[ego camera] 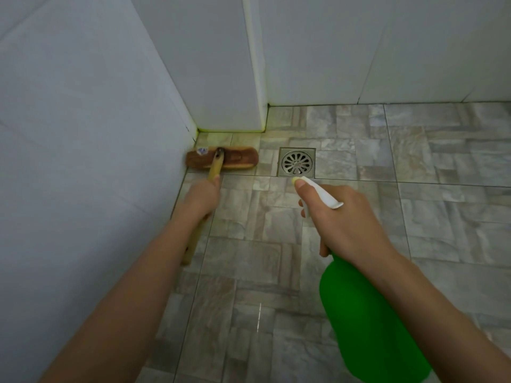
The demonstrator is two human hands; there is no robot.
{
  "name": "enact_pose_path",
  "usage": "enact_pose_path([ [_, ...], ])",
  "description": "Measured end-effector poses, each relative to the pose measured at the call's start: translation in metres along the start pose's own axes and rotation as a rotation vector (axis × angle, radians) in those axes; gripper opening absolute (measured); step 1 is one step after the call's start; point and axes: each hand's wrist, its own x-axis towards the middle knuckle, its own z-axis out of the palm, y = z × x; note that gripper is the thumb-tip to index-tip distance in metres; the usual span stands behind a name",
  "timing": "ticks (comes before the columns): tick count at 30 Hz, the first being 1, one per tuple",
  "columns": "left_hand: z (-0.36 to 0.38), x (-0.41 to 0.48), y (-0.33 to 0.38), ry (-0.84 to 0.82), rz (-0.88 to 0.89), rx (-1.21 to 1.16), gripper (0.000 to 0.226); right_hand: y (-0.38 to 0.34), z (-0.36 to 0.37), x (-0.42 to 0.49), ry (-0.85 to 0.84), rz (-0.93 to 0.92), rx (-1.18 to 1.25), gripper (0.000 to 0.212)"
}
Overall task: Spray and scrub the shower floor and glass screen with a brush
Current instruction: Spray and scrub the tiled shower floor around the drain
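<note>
A brown wooden scrub brush [222, 158] lies head-down on the stone-pattern shower floor [359, 167], pushed against the left wall near the corner. My left hand [200, 199] grips its pale wooden handle a short way behind the head. My right hand [340, 217] holds a green spray bottle [370, 324] by its white trigger head [320, 192], thumb on top, nozzle pointing toward the drain. No glass screen is in view.
A square metal floor drain [296, 162] sits just right of the brush head. White tiled walls close the left side [91, 161] and the back [387, 51], with a boxed corner column [224, 78] jutting out. Yellowish grime lines the corner joint.
</note>
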Motion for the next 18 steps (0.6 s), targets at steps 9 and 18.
enact_pose_path([
  [9, 0.008, 0.023, 0.058, 0.109, -0.047, -0.112, 0.057, 0.007, -0.014, 0.003, 0.031, 0.022, 0.016, 0.066],
  [18, 0.035, -0.004, 0.06, 0.004, 0.088, 0.032, 0.051, 0.017, -0.028, 0.001, 0.044, 0.06, 0.01, 0.066],
])
